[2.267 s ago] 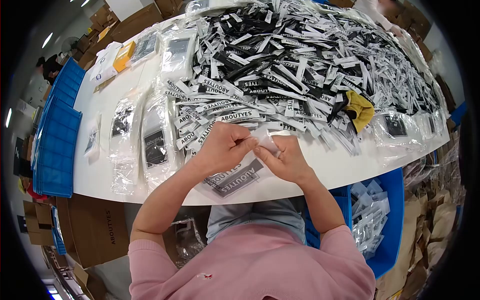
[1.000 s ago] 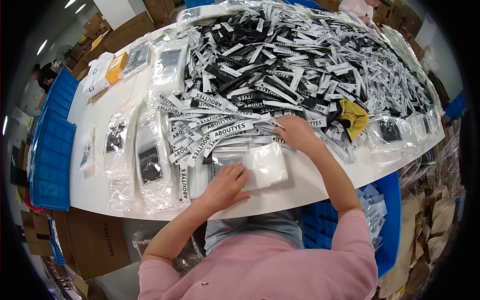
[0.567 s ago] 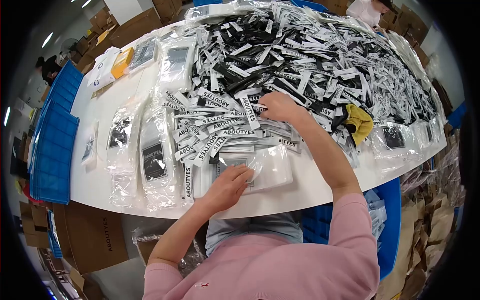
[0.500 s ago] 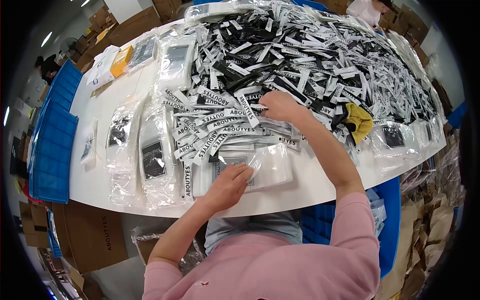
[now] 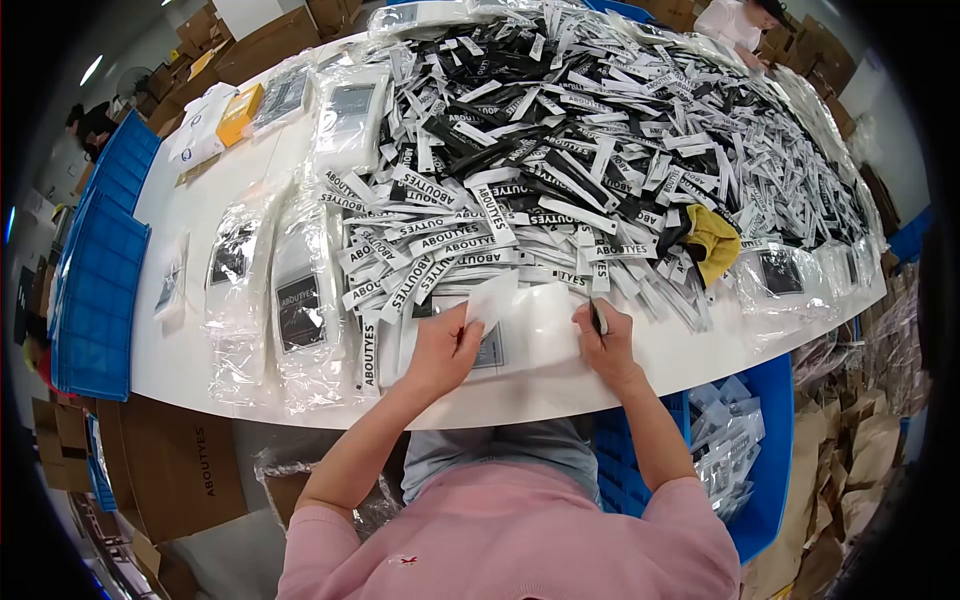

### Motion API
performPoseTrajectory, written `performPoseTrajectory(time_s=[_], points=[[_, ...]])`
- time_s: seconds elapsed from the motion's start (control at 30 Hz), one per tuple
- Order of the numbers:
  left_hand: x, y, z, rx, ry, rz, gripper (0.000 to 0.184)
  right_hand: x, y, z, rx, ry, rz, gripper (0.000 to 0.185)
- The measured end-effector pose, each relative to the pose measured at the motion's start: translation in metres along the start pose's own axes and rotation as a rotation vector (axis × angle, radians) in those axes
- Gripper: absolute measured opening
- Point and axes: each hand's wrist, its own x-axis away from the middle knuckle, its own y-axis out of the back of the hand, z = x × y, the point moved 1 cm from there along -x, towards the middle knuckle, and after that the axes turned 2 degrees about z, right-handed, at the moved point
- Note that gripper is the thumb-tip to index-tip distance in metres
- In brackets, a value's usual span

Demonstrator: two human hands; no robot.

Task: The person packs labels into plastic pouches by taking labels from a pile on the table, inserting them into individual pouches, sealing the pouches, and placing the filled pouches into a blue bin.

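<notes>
My left hand (image 5: pixel 442 350) is closed, pinching a clear plastic bag (image 5: pixel 494 298) that is lifted upright off the stack of clear bags (image 5: pixel 552 318) near the table's front edge. A grey printed panel (image 5: pixel 489 350) shows on the stack. At the stack's right end, my right hand (image 5: pixel 607 342) is closed on a thin black strip (image 5: pixel 597 318), mostly hidden by the fingers. Just behind both hands lies a spread of white strips (image 5: pixel 448 240) printed ABOUTYES in black.
A big heap of black and white strips (image 5: pixel 600 130) covers the table's middle. Packs of bags (image 5: pixel 300 300) lie left, another pack (image 5: pixel 785 275) right, near a yellow cloth (image 5: pixel 712 245). A blue bin (image 5: pixel 770 440) with bagged pieces stands below the edge. Another person (image 5: pixel 735 25) is at far right.
My right hand has come back from the strip heap to the stack's right end, with a black strip in it. My left hand, flat on the stack before, now lifts a bag.
</notes>
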Motion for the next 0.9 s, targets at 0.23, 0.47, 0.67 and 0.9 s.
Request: performPoseTrajectory(time_s=[0.23,0.47,0.67,0.9], points=[[0.008,-0.02,-0.031,-0.568,-0.687,-0.138,0.036,-0.015,-0.009,0.066,-0.278,-0.248,0.186,0.016],[0.015,-0.028,-0.044,0.047,-0.232,0.039,0.028,-0.01,-0.011,0.072,-0.069,-0.165,0.343,0.014],[0.006,-0.01,-0.055,0.928,0.21,0.091,0.016,-0.013,-0.021,0.089,-0.142,0.082,0.299,0.013],[-0.022,-0.009,-0.038,0.284,-0.036,0.06,0.018,-0.019,-0.029,0.099,0.281,0.459,0.227,0.022]])
